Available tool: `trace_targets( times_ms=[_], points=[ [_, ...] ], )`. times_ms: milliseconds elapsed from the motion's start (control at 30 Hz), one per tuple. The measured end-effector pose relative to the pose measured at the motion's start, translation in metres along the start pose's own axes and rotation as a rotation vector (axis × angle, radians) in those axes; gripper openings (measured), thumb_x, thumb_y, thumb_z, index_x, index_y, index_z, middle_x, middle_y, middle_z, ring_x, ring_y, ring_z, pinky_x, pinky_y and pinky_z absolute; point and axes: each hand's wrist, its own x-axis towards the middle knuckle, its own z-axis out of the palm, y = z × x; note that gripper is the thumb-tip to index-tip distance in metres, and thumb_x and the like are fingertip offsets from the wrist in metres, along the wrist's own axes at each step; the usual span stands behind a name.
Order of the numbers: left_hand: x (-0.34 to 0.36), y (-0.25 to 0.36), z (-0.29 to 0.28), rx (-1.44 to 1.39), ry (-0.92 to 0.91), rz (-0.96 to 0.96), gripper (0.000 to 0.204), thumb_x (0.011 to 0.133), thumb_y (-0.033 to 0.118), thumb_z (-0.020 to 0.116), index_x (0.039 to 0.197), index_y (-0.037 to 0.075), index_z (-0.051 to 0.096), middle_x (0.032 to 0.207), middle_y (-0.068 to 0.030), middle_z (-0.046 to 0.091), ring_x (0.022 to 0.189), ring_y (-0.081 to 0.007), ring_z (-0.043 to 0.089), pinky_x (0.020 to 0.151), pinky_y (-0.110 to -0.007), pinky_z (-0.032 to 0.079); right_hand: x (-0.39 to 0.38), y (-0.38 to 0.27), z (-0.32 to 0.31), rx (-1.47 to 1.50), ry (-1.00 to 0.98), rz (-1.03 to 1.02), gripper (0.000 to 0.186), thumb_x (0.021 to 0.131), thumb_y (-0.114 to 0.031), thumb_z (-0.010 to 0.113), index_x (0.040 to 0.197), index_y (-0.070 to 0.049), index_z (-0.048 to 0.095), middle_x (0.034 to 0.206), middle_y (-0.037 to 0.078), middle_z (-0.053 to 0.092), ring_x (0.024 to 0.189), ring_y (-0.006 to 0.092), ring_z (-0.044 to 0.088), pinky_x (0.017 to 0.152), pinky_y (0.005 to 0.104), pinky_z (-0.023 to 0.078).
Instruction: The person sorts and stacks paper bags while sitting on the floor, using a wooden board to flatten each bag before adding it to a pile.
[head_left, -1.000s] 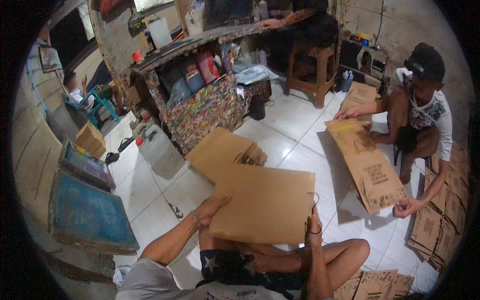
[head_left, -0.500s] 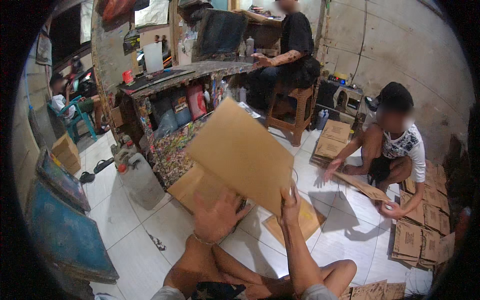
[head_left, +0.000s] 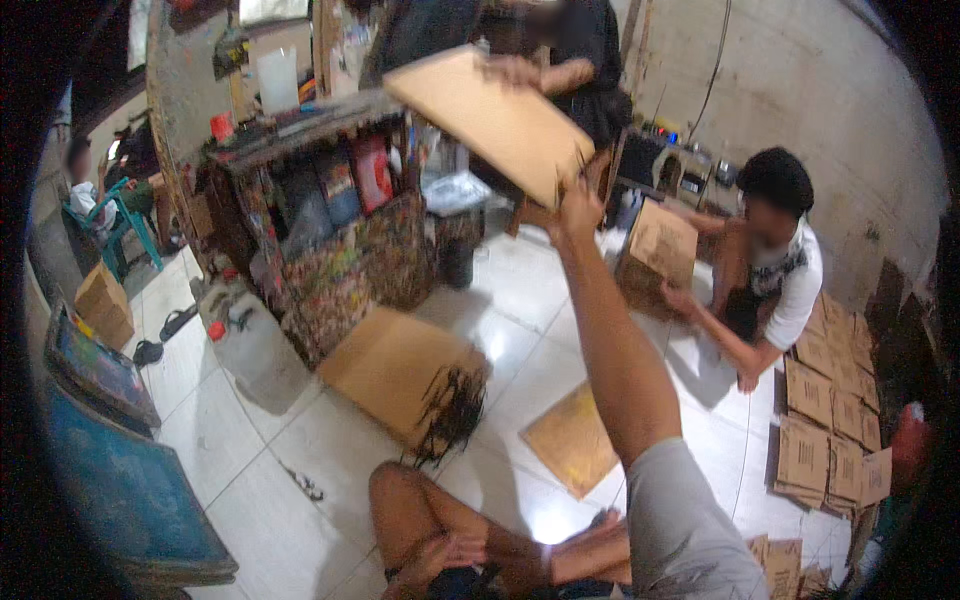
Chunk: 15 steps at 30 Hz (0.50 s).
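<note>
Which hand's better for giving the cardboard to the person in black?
Likely the right hand: it holds the brown cardboard out, and that person's hand is at its far edge. The left hand is low, away from it.

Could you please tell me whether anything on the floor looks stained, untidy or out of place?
The flat brown board lying apart has yellowish stains, unlike the plain cardboard stack. Black strands hang in a tangle at that stack's edge, and a dark blotch marks the white tiles.

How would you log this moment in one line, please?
right hand: gripping cardboard sheet; left hand: low, off sheet; co-worker's hand: at sheet's far edge; floor: black-stringed cardboard
</note>
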Motion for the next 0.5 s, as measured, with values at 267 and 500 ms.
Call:
trace_targets(
  times_ms=[267, 500],
  points=[
    [-0.02, 0.041, 0.03, 0.218, 0.443, 0.349, 0.029, 0.098, 0.027, 0.049, 0.115, 0.004, 0.056, 0.109, -0.0079, 0.061, 0.101, -0.0177, 0.059, 0.089, -0.03, 0.048, -0.195, 0.015, -0.23, -1.523, -0.549, -0.055, 0.019, 0.088, -0.012, 0.052, 0.101, -0.003, 0.062, 0.091, 0.021, 0.066, 0.085, 0.0356, 0.064, 0.076, 0.0446, 0.051],
    [0.039, 0.028, 0.055, -0.014, 0.398, 0.259, 0.032, 0.097, 0.023, 0.053, 0.12, 0.001, 0.052, 0.118, -0.0117, 0.055, 0.114, -0.0212, 0.054, 0.097, -0.035, 0.044, -0.439, 0.011, -0.33, -2.099, -0.809, 0.458, 0.071, 0.086, -0.045, 0.059, 0.135, 0.002, 0.04, 0.141, 0.034, 0.03, 0.13, 0.0532, 0.03, 0.104, 0.0544, 0.032]
  ],
)
